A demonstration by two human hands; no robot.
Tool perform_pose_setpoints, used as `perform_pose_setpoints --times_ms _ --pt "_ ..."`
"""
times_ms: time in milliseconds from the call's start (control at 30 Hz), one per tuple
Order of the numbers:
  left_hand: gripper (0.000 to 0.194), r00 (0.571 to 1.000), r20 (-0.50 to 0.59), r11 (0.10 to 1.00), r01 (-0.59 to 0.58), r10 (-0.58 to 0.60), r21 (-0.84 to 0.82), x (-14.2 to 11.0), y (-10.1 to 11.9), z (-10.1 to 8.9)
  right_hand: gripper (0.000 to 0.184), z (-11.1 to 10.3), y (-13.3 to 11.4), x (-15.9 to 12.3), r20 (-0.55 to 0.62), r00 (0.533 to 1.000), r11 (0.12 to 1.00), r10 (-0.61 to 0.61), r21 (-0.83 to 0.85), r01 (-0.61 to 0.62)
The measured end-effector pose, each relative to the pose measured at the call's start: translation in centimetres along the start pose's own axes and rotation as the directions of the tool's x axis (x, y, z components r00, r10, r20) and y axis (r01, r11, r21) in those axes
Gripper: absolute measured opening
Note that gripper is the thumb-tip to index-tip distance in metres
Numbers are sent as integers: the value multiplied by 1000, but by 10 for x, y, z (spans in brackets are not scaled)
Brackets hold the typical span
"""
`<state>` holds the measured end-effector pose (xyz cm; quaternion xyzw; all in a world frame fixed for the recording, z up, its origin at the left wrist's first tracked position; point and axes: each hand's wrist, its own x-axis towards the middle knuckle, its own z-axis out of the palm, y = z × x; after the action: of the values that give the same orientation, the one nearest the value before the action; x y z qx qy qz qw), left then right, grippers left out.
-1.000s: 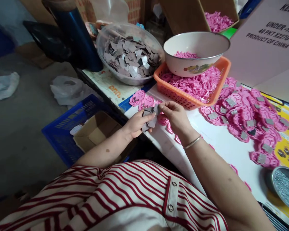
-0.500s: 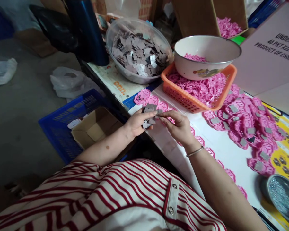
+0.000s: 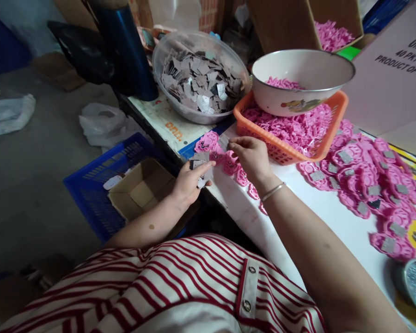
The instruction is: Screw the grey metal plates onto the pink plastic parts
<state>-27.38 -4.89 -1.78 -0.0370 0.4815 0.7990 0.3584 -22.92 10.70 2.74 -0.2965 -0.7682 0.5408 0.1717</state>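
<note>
My left hand (image 3: 189, 181) is closed around a small stack of grey square pieces (image 3: 201, 163), held just off the table's near edge. With thumb and fingertips together, my right hand (image 3: 251, 155) pinches one thin grey square piece (image 3: 223, 141) by its edge. That piece is over the far end of a row of pink flower-shaped parts (image 3: 230, 163); whether it touches a part I cannot tell. The row runs along the table edge, partly behind my right hand and forearm. Small dark details show in the middles of some pink parts.
A clear bowl of grey pieces (image 3: 201, 118) stands at the back. An orange basket (image 3: 284, 157) of pink bits carries an enamel bowl (image 3: 303, 99). Pink parts with grey squares (image 3: 364, 175) are heaped at right, near a metal tin (image 3: 411, 282). A blue crate (image 3: 86, 196) sits left, below.
My right hand has moved away from the left, carrying one grey piece to the far end of the pink row. My left hand has drawn back slightly with its stack.
</note>
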Motion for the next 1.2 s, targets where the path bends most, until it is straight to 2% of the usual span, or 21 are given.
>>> perform_pose_setpoints --times_ms 67,167,300,400,467,533,600,667,733,833,967,1067,1200 --pt "42 1000 -9 1000 -2 2 0 -2 -1 -3 15 12 -2 19 27 1000 996 -13 -85 15" --pt "46 1000 -13 1000 -7 7 4 -2 -4 -4 15 33 -3 40 71 997 977 -34 -206 48" --pt "47 1000 -1 1000 -8 8 12 0 -6 -3 16 47 -3 54 108 993 953 -38 -297 68" --pt "46 1000 1 1000 -2 1 20 0 -4 -2 19 41 -7 50 98 994 952 -39 -300 66" --pt "45 1000 -1 1000 6 -6 26 1 -3 -2 19 32 -11 41 138 990 963 -16 -266 52" --pt "45 1000 7 999 16 -17 33 1 -1 -2 27 23 -17 30 256 966 976 28 -214 28" --pt "46 999 27 999 28 -29 40 3 1 -2 31 16 -21 19 402 913 987 67 -158 -3" --pt "46 998 49 998 40 -42 46 4 2 -2 30 12 -23 12 481 873 994 83 -106 -37" --pt "45 997 58 998 48 -51 48 5 2 -2 30 10 -21 10 474 877 996 79 -62 -57" --pt "44 997 51 998 56 -58 41 4 3 -3 39 10 -14 10 410 910 998 60 -27 -54" --pt "43 996 54 997 74 -75 13 3 5 -4 50 9 -3 9 337 941 998 20 -60 0" --pt "45 994 69 996 83 -81 -17 3 7 -5 53 7 3 4 274 961 985 -46 -147 89" --pt "45 995 78 996 69 -64 -57 5 7 -8 32 1 4 -3 214 950 888 -226 -356 291"
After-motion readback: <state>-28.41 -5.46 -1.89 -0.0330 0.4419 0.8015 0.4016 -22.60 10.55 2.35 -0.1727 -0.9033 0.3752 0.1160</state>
